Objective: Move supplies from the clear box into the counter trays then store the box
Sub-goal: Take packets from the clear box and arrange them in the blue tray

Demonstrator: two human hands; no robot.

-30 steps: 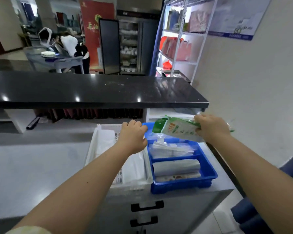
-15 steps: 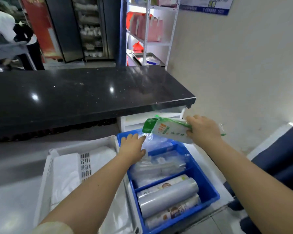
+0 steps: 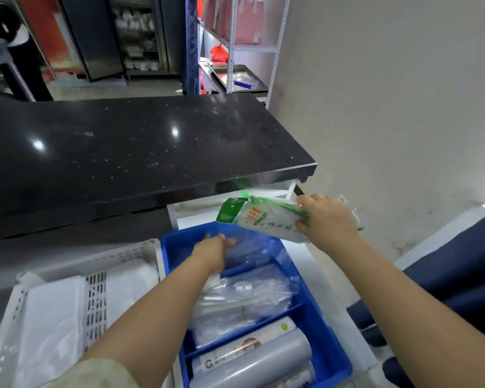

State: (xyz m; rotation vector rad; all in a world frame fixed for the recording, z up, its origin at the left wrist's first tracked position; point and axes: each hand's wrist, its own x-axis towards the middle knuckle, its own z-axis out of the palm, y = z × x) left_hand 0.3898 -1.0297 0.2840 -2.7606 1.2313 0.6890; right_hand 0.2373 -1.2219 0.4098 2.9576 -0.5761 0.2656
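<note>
While the black table (image 3: 140,152) fills the back, a white tray (image 3: 53,317) sits just beside the blue tray (image 3: 328,348), which holds rolls and clear bags. Right hand (image 3: 326,219) is clamped on a green-and-white packet (image 3: 261,217) above the blue tray's far end; left hand (image 3: 212,252) reaches into its far compartment, fingers loosely spread on clear plastic.

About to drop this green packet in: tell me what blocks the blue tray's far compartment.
The left hand and loose clear bags occupy the far compartment of the blue tray, directly below the green packet held in the right hand.
</note>
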